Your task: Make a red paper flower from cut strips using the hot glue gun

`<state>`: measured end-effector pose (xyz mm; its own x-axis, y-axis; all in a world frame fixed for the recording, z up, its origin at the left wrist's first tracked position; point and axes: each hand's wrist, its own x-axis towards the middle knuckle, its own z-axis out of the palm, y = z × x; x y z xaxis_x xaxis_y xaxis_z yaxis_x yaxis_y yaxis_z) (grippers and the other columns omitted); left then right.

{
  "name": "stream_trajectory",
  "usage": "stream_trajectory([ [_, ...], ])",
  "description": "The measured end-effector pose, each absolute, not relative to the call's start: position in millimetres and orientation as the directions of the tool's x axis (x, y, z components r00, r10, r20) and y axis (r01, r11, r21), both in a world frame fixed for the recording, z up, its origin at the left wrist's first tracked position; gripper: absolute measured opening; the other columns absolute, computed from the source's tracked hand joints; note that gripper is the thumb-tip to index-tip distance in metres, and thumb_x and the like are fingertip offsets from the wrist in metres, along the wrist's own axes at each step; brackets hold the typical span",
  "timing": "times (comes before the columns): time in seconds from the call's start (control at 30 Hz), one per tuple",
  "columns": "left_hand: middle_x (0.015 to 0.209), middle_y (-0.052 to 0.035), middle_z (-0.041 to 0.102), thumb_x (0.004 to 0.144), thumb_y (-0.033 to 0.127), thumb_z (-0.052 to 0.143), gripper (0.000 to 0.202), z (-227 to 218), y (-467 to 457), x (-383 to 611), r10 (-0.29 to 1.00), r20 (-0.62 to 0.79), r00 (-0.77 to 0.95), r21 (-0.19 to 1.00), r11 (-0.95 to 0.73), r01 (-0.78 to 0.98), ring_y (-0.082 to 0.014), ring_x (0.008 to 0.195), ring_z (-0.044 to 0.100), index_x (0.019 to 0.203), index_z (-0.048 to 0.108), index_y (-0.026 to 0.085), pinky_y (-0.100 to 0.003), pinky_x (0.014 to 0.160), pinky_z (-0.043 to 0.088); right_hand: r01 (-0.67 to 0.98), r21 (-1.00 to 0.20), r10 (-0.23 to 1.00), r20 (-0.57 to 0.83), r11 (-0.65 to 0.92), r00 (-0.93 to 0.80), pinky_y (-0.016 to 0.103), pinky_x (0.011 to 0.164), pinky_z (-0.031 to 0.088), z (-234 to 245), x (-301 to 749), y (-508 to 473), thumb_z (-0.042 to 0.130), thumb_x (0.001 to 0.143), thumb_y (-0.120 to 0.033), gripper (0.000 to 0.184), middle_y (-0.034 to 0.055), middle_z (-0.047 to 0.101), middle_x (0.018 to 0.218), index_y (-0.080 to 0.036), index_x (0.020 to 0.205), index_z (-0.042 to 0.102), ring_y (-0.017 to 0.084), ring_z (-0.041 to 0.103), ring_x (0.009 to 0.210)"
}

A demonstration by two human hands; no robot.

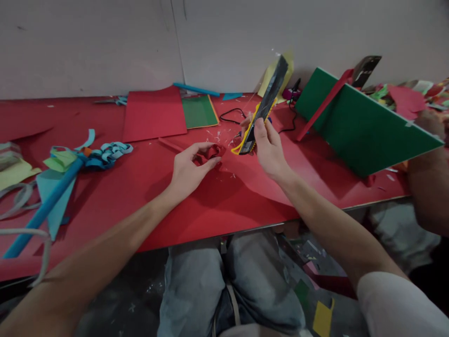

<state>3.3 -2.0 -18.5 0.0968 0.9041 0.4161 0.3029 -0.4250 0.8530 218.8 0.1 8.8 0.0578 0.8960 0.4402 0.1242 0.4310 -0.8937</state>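
Left hand (187, 169) grips a curled red paper strip (213, 151) over the red table (140, 187); the right hand (271, 149) grasps a black-and-yellow cutter (272, 89), tilted up, just beside it. White scraps (218, 135) lie near both. Farther back rests a red sheet (156, 114); a blue stick (42, 216) is well left.

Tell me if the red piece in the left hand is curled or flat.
Curled: the red piece in the left hand bends round into a loop. Whether its ends are fastened, I cannot tell.

Curled red piece (215, 151), tilted black-and-yellow tool (272, 87)
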Motion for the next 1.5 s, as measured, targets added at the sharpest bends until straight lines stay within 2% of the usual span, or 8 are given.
stream_trajectory([
  [0.17,0.094,-0.0035,0.079,0.081,0.042,0.083,0.037,-21.7,4.6,4.5,0.924,0.38,0.042,0.889,-0.377,0.26,-0.0159,0.077,0.068,0.11,0.079,0.02,-0.03,0.074,0.057,0.253,-0.818,0.822,0.556,0.516,0.122,0.039,0.071,0.059,-6.2,214.4,13.1,0.035,0.1,-0.085,0.061,0.0064,0.066,0.094,-0.03,0.111,0.06,0.023,0.069,0.087],
  [0.4,0.104,-0.0046,0.077,0.088,0.041,0.076,0.035,-28.1,15.7,1.6,0.899,0.436,0.034,0.862,-0.428,0.274,-0.016,0.085,0.069,0.116,0.071,0.021,-0.028,0.075,0.059,0.444,-0.745,0.619,0.664,0.498,0.42,0.041,0.068,0.058,-15.7,241.1,23.5,0.007,0.104,-0.077,0.068,0.0077,0.063,0.092,-0.03,0.124,0.052,0.022,0.066,0.075],
  [0.5,0.098,-0.0042,0.074,0.087,0.044,0.073,0.039,-28.2,13.5,3.3,0.894,0.441,0.085,0.845,-0.445,0.298,-0.0153,0.082,0.067,0.118,0.07,0.02,-0.027,0.072,0.057,0.508,-0.657,0.621,0.736,0.557,0.27,0.045,0.08,0.06,-17.2,239.5,14.0,0.016,0.105,-0.077,0.062,0.0098,0.065,0.098,-0.029,0.114,0.055,0.026,0.07,0.09],
  [0.7,0.091,-0.0029,0.07,0.085,0.048,0.072,0.04,-26.8,5.7,9.0,0.896,0.422,0.137,0.851,-0.444,0.282,-0.0145,0.075,0.062,0.113,0.07,0.019,-0.028,0.068,0.053,0.278,-0.521,0.544,0.839,0.807,-0.009,0.048,0.087,0.058,-24.9,222.3,-1.6,0.044,0.106,-0.061,0.033,0.0079,0.07,0.101,-0.031,0.107,0.058,0.027,0.072,0.097],
  [0.9,0.082,-0.0003,0.068,0.084,0.044,0.074,0.034,-23.5,-0.3,10.5,0.883,0.429,0.19,0.829,-0.469,0.306,-0.0126,0.067,0.057,0.107,0.072,0.019,-0.026,0.062,0.047,0.319,-0.529,0.578,0.812,0.786,-0.078,0.051,0.092,0.058,-28.4,222.3,0.9,0.039,0.106,-0.066,0.041,0.0101,0.07,0.104,-0.03,0.107,0.059,0.029,0.071,0.102],
  [1.07,0.088,-0.0016,0.073,0.087,0.043,0.075,0.033,-22.9,-1.5,7.1,0.835,0.497,0.237,0.763,-0.551,0.339,-0.0137,0.071,0.06,0.111,0.072,0.02,-0.027,0.067,0.049,0.367,-0.563,0.641,0.756,0.741,-0.135,0.05,0.099,0.057,-31.6,223.2,2.2,0.033,0.106,-0.071,0.051,0.0103,0.071,0.108,-0.028,0.105,0.061,0.028,0.071,0.108],
  [1.27,0.094,-0.0035,0.075,0.092,0.043,0.073,0.032,-21.5,2.2,1.7,0.754,0.579,0.311,0.631,-0.655,0.415,-0.015,0.074,0.06,0.116,0.072,0.022,-0.028,0.072,0.052,0.381,-0.591,0.676,0.724,0.711,-0.139,0.046,0.096,0.057,-23.4,221.1,-1.3,0.031,0.105,-0.075,0.057,0.0098,0.071,0.104,-0.028,0.1,0.062,0.025,0.071,0.104],
  [1.5,0.092,-0.0025,0.075,0.088,0.029,0.071,0.025,-18.0,0.5,1.1,0.75,0.595,0.289,0.614,-0.656,0.438,-0.0142,0.074,0.061,0.112,0.075,0.02,-0.028,0.072,0.051,0.392,-0.646,0.719,0.693,0.655,-0.058,0.043,0.088,0.057,-15.1,221.4,-6.4,0.028,0.105,-0.075,0.06,0.008,0.07,0.096,-0.027,0.099,0.064,0.023,0.07,0.092],
])
